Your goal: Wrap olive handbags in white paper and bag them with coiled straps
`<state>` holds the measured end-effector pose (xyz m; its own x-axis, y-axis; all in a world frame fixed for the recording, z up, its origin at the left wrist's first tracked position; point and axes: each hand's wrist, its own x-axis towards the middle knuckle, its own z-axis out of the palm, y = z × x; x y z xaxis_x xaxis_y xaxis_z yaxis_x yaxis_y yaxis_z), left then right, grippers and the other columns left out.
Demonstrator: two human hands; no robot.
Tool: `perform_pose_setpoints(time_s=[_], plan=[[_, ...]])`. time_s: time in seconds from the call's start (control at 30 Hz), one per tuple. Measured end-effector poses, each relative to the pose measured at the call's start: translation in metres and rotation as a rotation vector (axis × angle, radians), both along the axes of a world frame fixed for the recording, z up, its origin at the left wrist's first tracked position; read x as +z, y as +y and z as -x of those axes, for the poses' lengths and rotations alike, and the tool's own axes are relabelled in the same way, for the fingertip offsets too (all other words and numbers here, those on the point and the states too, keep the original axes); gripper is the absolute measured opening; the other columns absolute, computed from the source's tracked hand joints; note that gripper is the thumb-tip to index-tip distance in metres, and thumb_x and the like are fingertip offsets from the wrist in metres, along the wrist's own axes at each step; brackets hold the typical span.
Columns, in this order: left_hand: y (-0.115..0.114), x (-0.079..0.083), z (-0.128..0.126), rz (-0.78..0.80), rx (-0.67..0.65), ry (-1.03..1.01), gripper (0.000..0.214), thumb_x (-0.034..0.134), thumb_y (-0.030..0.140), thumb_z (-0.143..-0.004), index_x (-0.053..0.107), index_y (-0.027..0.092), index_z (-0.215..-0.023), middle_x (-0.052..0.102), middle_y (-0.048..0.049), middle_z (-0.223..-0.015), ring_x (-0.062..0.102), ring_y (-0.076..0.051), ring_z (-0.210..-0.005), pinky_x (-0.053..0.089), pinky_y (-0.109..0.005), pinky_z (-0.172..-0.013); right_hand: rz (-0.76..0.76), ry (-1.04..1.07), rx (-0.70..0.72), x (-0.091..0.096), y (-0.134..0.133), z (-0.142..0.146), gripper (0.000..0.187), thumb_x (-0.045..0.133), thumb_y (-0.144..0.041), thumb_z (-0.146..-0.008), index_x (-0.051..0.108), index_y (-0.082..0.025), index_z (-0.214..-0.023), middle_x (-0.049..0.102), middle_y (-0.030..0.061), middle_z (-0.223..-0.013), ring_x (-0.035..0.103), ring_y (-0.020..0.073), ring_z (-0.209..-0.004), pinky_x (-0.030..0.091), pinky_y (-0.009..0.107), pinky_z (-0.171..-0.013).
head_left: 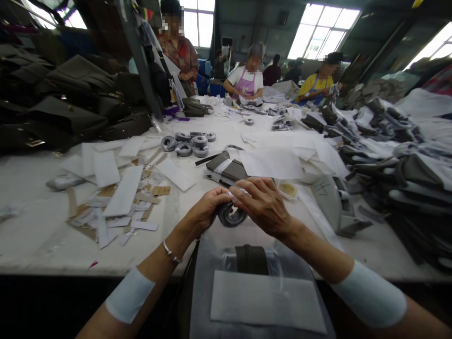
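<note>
My left hand grips a coiled dark strap from its left side. Over the top of the coil curl the fingers of my right hand, pressing a white wrapping piece against it. Part of the coil is hidden behind these fingers. Below my hands lies a bag in a clear plastic cover, with a dark band across it and a white card on top. Just beyond my hands is a folded dark bag piece with a pale band around it.
Several coiled straps sit farther back on the white table. Loose cards and paper scraps spread at the left. A tape dispenser and a bag pile stand right; dark bags heap left. Co-workers work across the table.
</note>
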<state>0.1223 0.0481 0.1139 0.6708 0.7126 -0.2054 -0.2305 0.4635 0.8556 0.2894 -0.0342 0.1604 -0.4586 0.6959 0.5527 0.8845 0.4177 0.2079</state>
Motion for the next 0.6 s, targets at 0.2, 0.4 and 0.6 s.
perform_pose_setpoints(time_s=[0.2, 0.4, 0.6], plan=[[0.011, -0.004, -0.002, -0.075, -0.075, 0.055, 0.028, 0.076, 0.031, -0.063, 0.061, 0.014, -0.08, 0.064, 0.001, -0.072, 0.06, -0.011, -0.064, 0.048, -0.022, -0.065, 0.269, -0.151, -0.015, -0.011, 0.026, 0.01, 0.029, 0.041, -0.011, -0.098, 0.059, -0.012, -0.12, 0.071, 0.0099, -0.101, 0.063, 0.0222, -0.101, 0.026, 0.043, -0.114], [0.034, -0.025, 0.019, -0.445, 0.181, 0.489, 0.047, 0.068, 0.043, -0.069, 0.06, 0.015, -0.106, 0.063, -0.012, -0.117, 0.057, -0.027, -0.113, 0.045, -0.041, -0.097, 0.502, -0.025, -0.201, -0.03, 0.037, -0.001, 0.053, 0.065, -0.017, -0.085, 0.049, -0.016, -0.136, 0.066, 0.0135, -0.12, 0.058, 0.028, -0.116, 0.034, 0.047, -0.108], [0.006, -0.029, 0.08, -0.767, 0.174, 0.627, 0.036, 0.06, 0.043, -0.081, 0.063, 0.02, -0.109, 0.061, -0.01, -0.125, 0.053, -0.028, -0.122, 0.039, -0.048, -0.106, 0.499, 0.5, -0.353, -0.002, -0.034, -0.051, 0.023, 0.06, -0.033, -0.089, 0.069, -0.022, -0.107, 0.073, 0.0047, -0.105, 0.066, 0.0218, -0.095, 0.049, 0.032, -0.084]])
